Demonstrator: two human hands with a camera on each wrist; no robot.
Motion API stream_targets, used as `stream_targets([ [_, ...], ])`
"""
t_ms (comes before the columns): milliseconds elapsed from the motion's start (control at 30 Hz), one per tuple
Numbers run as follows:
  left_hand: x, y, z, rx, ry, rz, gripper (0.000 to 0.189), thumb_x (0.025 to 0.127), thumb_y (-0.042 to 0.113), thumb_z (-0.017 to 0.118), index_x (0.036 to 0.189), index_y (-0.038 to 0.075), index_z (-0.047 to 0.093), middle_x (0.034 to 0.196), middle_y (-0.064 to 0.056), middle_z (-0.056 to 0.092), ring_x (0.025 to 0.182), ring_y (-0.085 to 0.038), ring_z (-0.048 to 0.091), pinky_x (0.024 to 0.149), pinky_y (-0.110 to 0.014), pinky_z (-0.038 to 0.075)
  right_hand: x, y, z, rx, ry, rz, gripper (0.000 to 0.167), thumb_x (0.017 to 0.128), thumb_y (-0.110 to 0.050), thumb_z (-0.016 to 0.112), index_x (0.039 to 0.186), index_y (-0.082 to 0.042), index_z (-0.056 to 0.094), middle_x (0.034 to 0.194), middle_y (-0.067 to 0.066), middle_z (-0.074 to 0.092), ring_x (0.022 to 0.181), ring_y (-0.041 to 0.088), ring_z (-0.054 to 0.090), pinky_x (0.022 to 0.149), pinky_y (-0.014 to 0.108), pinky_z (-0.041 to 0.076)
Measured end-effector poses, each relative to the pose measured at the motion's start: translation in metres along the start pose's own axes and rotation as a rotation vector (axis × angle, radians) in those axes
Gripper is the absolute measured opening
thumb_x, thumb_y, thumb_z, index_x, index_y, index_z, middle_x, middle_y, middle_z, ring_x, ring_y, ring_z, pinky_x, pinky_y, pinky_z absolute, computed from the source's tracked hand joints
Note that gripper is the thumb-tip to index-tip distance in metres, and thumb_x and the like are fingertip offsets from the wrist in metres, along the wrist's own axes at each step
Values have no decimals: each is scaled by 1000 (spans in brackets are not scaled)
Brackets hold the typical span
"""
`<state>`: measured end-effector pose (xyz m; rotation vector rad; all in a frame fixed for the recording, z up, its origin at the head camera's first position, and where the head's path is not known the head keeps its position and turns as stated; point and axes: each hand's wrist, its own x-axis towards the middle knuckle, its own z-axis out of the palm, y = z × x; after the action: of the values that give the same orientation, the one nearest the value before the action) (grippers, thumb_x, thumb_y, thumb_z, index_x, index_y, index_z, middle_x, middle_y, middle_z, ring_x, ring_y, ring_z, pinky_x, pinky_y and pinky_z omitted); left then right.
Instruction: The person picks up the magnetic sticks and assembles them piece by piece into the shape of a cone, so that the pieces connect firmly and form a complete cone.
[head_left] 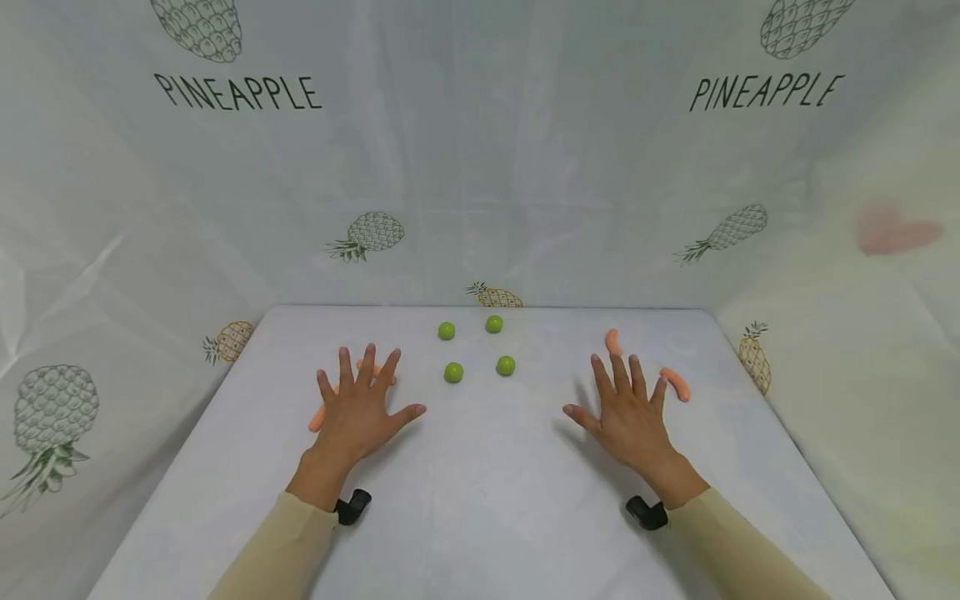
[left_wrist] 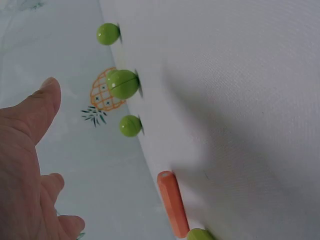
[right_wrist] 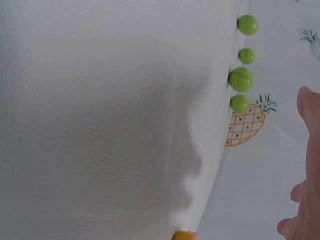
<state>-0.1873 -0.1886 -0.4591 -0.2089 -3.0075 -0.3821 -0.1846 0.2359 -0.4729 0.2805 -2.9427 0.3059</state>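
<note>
My left hand (head_left: pixel 356 421) is held above the table, palm down with fingers spread. Partly hidden beneath it lie an orange stick-shaped piece (head_left: pixel 317 418) and a second orange piece (head_left: pixel 377 370). The left wrist view shows a faceted orange stick (left_wrist: pixel 173 204) with a green thing (left_wrist: pixel 200 235) at its end. My right hand (head_left: pixel 633 421) hovers with spread fingers too, its shadow falling on the table. Two curved orange pieces (head_left: pixel 612 342) (head_left: pixel 677 384) lie just beyond and beside its fingertips. Several shiny green balls (head_left: pixel 453 372) sit between the hands, toward the back; one shows a seam (right_wrist: pixel 241 79).
A white-covered table (head_left: pixel 480 500) spreads under both hands. Its back edge meets a pale curtain (head_left: pixel 480 167) printed with pineapples, which also hangs along both sides. At the right wrist view's bottom edge shows a yellow-ended thing (right_wrist: pixel 184 235). Black wrist devices (head_left: pixel 352 507) sit at the cuffs.
</note>
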Motion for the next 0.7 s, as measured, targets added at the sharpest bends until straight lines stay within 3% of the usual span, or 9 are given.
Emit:
stream_targets([
  [467,7,-1,1,-20,7,20,103,89,79,62,169,25,26,176,-21,14,159,-54,-8,117,-83,-4,5,3,-1,3,16,-1,102,97,-76,54,168,-8,25,171,27,25,157,57,11,113,87,-1],
  [700,13,-3,3,-122,12,59,108,87,70,74,170,24,24,176,-20,13,161,-50,-6,124,-74,3,4,7,0,1,59,-7,101,97,-72,59,167,-7,27,172,25,22,156,57,16,112,87,9],
])
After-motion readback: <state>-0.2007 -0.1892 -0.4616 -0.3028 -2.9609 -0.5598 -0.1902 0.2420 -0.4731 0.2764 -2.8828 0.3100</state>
